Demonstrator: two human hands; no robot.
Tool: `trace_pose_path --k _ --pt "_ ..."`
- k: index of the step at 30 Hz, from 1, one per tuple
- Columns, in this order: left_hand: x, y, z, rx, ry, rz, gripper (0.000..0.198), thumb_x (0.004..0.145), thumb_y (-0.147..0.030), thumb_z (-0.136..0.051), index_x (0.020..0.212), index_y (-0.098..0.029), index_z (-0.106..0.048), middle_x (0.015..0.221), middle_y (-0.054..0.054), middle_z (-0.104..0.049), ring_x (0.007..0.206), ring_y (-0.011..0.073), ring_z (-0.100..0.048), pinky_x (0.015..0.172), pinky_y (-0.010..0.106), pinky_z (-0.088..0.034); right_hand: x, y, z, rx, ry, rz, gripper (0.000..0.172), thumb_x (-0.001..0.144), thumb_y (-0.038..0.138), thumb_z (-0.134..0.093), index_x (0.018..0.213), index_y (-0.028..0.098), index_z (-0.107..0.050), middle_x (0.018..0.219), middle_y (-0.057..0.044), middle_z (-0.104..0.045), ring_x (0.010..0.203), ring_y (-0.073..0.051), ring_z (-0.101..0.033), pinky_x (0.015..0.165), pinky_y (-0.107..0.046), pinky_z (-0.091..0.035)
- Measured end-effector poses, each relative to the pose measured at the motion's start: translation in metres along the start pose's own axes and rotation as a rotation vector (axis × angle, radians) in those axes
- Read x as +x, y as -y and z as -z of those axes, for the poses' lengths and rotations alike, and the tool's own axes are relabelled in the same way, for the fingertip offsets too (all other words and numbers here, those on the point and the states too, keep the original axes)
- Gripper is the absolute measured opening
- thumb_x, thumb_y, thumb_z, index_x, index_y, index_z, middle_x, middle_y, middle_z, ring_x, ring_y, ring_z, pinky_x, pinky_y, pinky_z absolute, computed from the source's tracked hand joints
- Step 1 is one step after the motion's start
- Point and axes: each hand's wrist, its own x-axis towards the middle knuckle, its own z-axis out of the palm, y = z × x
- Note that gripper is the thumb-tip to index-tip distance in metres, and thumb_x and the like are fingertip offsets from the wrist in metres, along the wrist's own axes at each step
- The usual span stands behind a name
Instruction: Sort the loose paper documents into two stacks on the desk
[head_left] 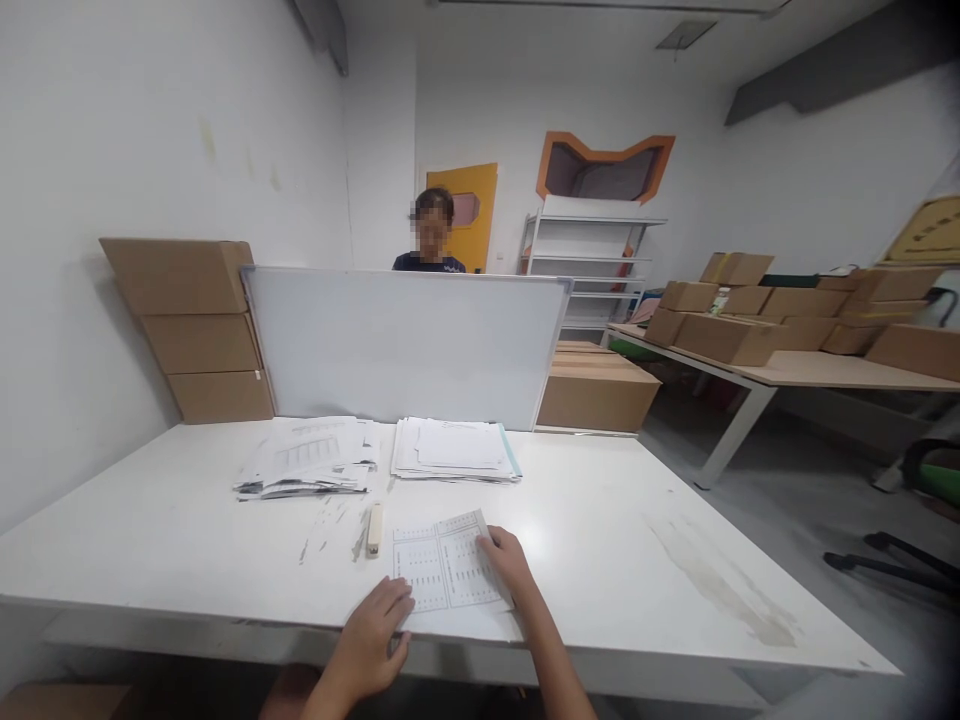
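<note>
A printed sheet of paper (450, 570), covered in small tables of text, lies near the front edge of the white table. My left hand (373, 632) is at its lower left edge, fingers on top and thumb just below, pinching it. On the other side, my right hand (508, 562) grips the sheet's right edge, with the thumb on top and the other fingers mostly hidden. A small cream-coloured stapler (375, 530) rests just left of the sheet, touched by neither hand.
Behind the sheet are a messy paper stack (307, 455) and a neater one (457, 448). A whiteboard (405, 350) stands across the table's back between cartons (202, 343) and a box (600, 392). A person (431, 262) is behind it.
</note>
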Motion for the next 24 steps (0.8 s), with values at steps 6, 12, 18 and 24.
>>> trace_pose_path --k 6,12,18,24 --pt "-0.003 0.003 -0.004 -0.032 0.005 0.007 0.038 0.080 -0.013 -0.058 0.116 -0.019 -0.064 0.119 0.012 -0.072 0.114 0.0258 -0.069 0.104 0.045 -0.057 0.001 -0.004 0.000 0.072 0.005 -0.006 0.040 0.076 0.052 -0.050 0.072 0.019 -0.071 0.080 -0.008 -0.073 0.083 -0.029 -0.064 0.076 -0.037 -0.050" --pt "-0.002 -0.009 0.000 -0.087 0.102 0.023 0.039 0.083 -0.013 -0.056 0.121 -0.017 -0.064 0.122 0.015 -0.070 0.118 0.0282 -0.066 0.106 0.049 -0.054 -0.009 0.008 0.011 0.076 -0.066 -0.051 0.035 0.065 0.051 -0.057 0.065 0.019 -0.070 0.076 -0.009 -0.074 0.078 -0.030 -0.066 0.074 -0.039 -0.051" --pt "0.003 -0.016 0.000 -0.367 0.262 0.133 0.034 0.090 -0.012 -0.049 0.118 -0.018 -0.068 0.126 0.013 -0.069 0.124 0.0244 -0.062 0.115 0.052 -0.043 -0.032 -0.005 0.024 0.052 -0.063 -0.229 0.044 0.074 0.049 -0.053 0.093 0.014 -0.073 0.099 -0.010 -0.075 0.095 -0.028 -0.064 0.080 -0.035 -0.048" --pt "-0.001 -0.022 -0.003 -0.365 0.220 0.217 0.031 0.097 -0.018 -0.042 0.113 -0.018 -0.069 0.121 0.011 -0.071 0.124 0.0243 -0.062 0.114 0.054 -0.042 -0.080 -0.002 0.032 -0.166 -0.052 -0.068 0.041 0.084 0.049 -0.047 0.096 0.016 -0.069 0.098 -0.011 -0.071 0.094 -0.026 -0.060 0.084 -0.038 -0.047"
